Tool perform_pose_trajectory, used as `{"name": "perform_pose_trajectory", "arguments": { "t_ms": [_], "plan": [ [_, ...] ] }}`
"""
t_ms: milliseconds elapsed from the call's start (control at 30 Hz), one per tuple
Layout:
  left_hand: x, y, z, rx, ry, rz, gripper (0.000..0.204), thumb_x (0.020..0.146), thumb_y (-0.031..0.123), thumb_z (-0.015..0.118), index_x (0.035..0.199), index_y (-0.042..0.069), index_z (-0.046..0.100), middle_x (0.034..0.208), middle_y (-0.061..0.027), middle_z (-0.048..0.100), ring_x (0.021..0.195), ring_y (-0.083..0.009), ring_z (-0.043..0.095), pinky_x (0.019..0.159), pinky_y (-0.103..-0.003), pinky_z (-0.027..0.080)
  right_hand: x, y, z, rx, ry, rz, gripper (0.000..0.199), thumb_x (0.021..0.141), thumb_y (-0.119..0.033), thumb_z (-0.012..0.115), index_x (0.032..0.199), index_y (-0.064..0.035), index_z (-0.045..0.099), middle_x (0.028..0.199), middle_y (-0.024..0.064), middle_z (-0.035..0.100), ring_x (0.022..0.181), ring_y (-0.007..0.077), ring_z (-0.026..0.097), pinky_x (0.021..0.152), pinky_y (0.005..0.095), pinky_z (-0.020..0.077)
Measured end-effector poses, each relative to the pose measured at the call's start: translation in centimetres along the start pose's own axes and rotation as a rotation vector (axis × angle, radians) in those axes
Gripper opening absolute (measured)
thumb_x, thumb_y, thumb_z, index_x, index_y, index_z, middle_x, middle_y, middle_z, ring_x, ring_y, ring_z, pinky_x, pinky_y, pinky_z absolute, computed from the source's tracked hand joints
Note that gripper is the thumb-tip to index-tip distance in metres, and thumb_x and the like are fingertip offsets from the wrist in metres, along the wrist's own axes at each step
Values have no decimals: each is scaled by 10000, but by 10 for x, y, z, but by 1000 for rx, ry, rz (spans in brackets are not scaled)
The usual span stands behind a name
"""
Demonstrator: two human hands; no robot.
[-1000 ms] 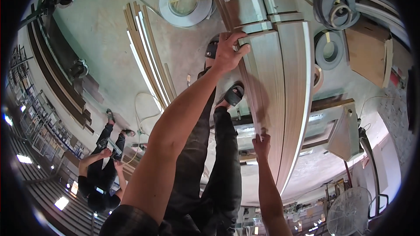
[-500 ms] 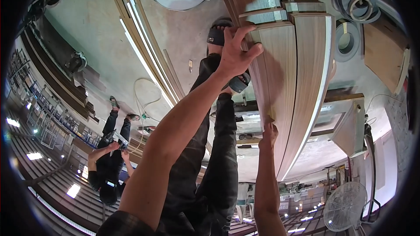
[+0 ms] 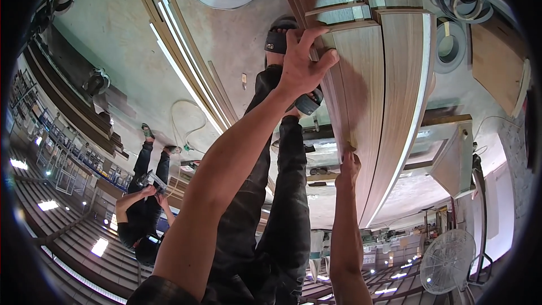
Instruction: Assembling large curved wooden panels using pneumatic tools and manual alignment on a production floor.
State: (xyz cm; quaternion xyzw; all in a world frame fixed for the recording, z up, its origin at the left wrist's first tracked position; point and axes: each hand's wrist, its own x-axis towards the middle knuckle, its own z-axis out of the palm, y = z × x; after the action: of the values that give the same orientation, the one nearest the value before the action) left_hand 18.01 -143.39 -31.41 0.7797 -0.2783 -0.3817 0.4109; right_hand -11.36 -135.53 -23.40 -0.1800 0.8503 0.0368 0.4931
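Long, flat, light-brown wooden boards [image 3: 361,87] run from the top middle down past the centre. Above the middle, the person's left hand [image 3: 300,63] touches their left edge, thumb and pointing finger spread wide. Lower down, the right hand [image 3: 348,170] curls its fingers there; whether it grips anything is hard to tell.

Right hand [image 3: 349,169]: crept closer, I see, to the left hand [image 3: 302,68] along the boards [image 3: 364,62].
Right sandal [image 3: 310,103]: now partly behind the left hand.
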Motion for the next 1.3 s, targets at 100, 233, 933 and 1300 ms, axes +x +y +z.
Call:
{"name": "perform_pose_trajectory", "arguments": {
  "t_ms": [100, 233, 933, 1300],
  "plan": [
    [0, -5, 1, 25, 26, 67, 485, 779, 291, 707, 1179, 119, 496, 1031, -140, 539, 945, -285, 429, 785, -393, 428, -2, -4, 5, -29, -11, 28, 272, 850, -214, 546, 927, 43, 589, 779, 32, 538, 690, 113, 416, 621, 270, 350],
    [-2, -4, 2, 33, 11, -6, 480, 771, 281, 712, 1168, 118, 497, 1030, -125, 533, 938, -274, 434, 771, -375, 434, -2, -16, 10, -153, -63, -17, 274, 857, -197, 537, 929, 63, 584, 803, 51, 550, 710, 129, 436, 647, 288, 375],
    [-8, -26, 19, 34, 167, 79, 548, 785, 260, 726, 1261, 152, 477, 1242, -111, 351, 1063, -203, 481, 885, -331, 446, 26, -46, -5, -1035, -134, -1690, 327, 856, -119, 555, 1165, -15, 562, 1306, 193, 498, 1215, 363, 478, 984, 460, 403],
    [-8, -36, 33, -350, 119, 57, 505, 828, 149, 673, 1245, 133, 388, 1216, -48, 396, 1060, -145, 474, 861, -313, 448, 58, -30, 18, -1181, 41, -1835, 515, 913, -338, 448, 1350, -65, 442, 1438, 126, 374, 1355, 352, 292, 1103, 548, 130]
  ]
}}
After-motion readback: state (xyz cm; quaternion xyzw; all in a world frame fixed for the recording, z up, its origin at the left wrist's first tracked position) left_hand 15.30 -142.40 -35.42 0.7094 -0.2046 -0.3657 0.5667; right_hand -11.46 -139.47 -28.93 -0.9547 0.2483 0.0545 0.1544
